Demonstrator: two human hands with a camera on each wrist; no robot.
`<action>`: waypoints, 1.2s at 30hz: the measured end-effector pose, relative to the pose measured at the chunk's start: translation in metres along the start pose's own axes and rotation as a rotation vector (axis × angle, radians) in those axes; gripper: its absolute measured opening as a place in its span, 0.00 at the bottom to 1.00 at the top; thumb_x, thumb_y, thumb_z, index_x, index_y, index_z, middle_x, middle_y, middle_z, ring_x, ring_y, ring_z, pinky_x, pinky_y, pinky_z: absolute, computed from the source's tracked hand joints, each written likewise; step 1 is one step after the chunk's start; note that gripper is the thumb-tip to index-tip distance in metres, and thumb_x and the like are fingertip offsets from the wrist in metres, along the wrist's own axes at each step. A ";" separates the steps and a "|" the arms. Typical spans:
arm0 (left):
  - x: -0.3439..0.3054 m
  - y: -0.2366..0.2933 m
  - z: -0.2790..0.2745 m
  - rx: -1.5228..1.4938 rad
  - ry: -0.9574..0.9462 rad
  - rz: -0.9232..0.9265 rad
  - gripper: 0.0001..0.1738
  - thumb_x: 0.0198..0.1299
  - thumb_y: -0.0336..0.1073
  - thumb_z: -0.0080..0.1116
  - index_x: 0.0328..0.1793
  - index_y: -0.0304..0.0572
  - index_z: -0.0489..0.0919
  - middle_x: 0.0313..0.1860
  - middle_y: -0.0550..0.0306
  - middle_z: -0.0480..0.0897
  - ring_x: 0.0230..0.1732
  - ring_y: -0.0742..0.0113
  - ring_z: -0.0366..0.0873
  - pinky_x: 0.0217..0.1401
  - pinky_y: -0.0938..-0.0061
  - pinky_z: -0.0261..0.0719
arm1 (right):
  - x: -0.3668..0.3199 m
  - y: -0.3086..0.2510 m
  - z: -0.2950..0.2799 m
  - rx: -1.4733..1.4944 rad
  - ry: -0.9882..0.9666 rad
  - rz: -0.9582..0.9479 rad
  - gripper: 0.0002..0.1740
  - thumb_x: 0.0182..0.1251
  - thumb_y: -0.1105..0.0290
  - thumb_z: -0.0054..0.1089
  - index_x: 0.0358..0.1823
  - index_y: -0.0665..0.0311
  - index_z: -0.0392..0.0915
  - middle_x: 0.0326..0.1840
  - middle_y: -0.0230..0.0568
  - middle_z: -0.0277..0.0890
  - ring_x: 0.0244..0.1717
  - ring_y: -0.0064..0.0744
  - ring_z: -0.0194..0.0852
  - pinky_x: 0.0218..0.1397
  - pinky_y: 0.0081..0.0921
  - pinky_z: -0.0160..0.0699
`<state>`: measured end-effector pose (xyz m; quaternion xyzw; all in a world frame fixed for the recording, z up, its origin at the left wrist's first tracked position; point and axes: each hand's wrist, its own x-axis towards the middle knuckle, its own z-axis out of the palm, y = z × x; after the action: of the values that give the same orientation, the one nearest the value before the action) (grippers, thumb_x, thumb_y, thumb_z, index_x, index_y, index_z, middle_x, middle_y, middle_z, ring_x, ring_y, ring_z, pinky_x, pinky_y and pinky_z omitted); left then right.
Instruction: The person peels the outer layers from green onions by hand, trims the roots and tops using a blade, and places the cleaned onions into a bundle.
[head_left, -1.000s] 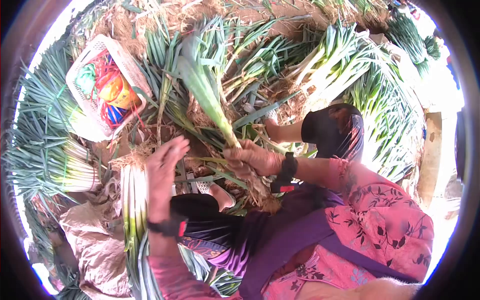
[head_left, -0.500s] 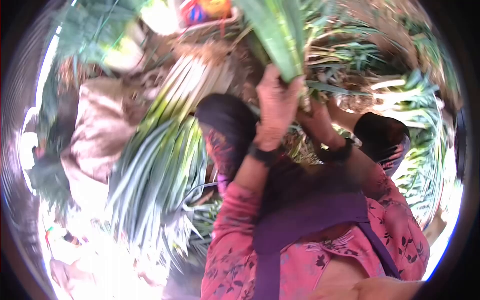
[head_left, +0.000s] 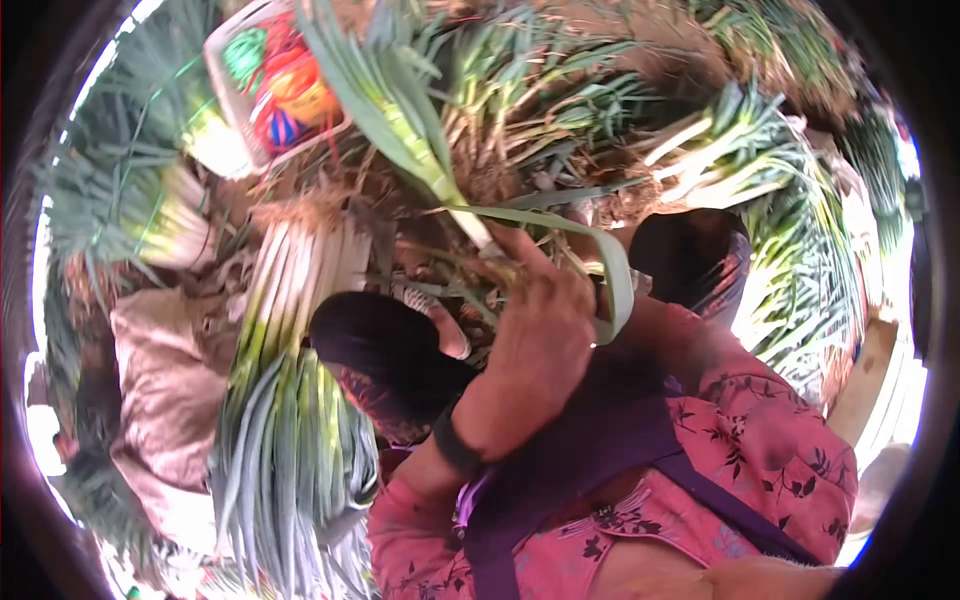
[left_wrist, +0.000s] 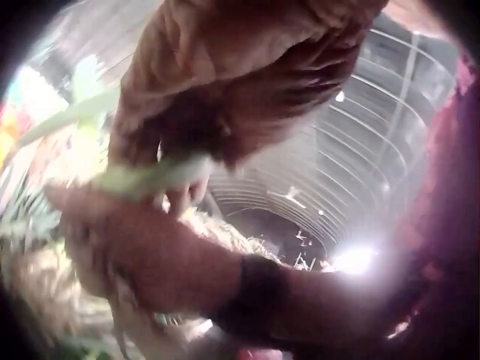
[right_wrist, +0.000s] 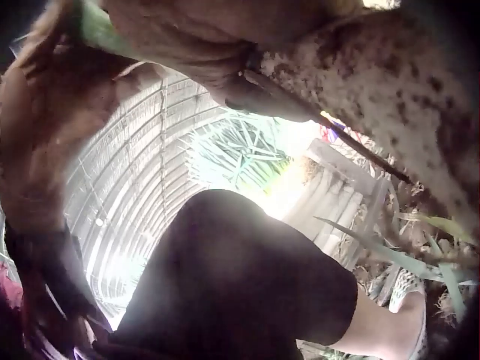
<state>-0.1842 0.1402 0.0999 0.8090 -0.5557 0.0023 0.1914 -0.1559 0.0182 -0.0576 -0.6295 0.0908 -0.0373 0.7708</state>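
Beside a bundle of leeks (head_left: 300,260), your left hand (head_left: 535,345), uppermost, and right hand (left_wrist: 150,247) gripped a single leek (head_left: 435,178) near its pale base, leafy end slanting away toward the basket (head_left: 222,85).

This looks like a covered produce shed or greenhouse: a ribbed roof (left_wrist: 375,127) curves overhead in the left wrist view, and the head view shows leeks (head_left: 290,440) heaped across littered ground (head_left: 665,65), with a basket (head_left: 228,100) of coloured twine at upper left.
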 end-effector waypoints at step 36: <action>0.078 -0.209 0.038 -1.890 0.439 -0.428 0.28 0.63 0.50 0.60 0.57 0.32 0.70 0.37 0.53 0.77 0.37 0.67 0.73 0.39 0.73 0.74 | 0.091 -0.024 0.011 -0.118 -0.082 0.005 0.16 0.56 0.71 0.57 0.45 0.69 0.77 0.34 0.45 0.78 0.29 0.35 0.73 0.33 0.26 0.71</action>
<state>0.0255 0.1229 0.0172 0.3887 -0.1234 -0.3265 0.8527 -0.0634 0.0079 -0.0408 -0.6746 0.0628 -0.0040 0.7355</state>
